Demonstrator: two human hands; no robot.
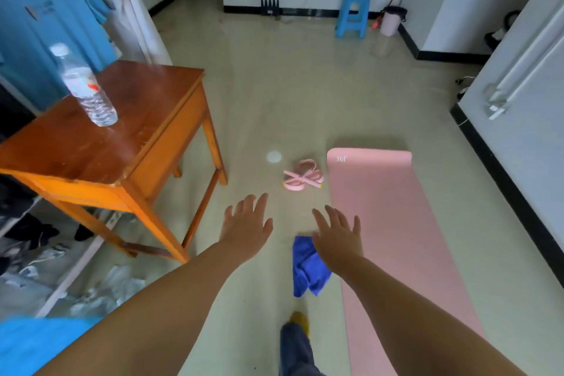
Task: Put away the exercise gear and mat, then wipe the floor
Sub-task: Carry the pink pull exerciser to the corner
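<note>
Both hands out, fingers spread, holding nothing: left hand [246, 224], right hand [337, 236]. Pink jump rope [302, 175] just ahead, mat [393, 238] flat to the right, blue cloth [306, 268] under right wrist. Risk: stepping on cloth, slipping mid-reach.

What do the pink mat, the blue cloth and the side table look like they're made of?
Pink mat: probably foam or rubber, matte, lying flat.
Blue cloth: soft fabric, maybe microfibre, crumpled in folds.
Side table: wood, glossy orange-brown varnish with visible grain and scuffs.
</note>
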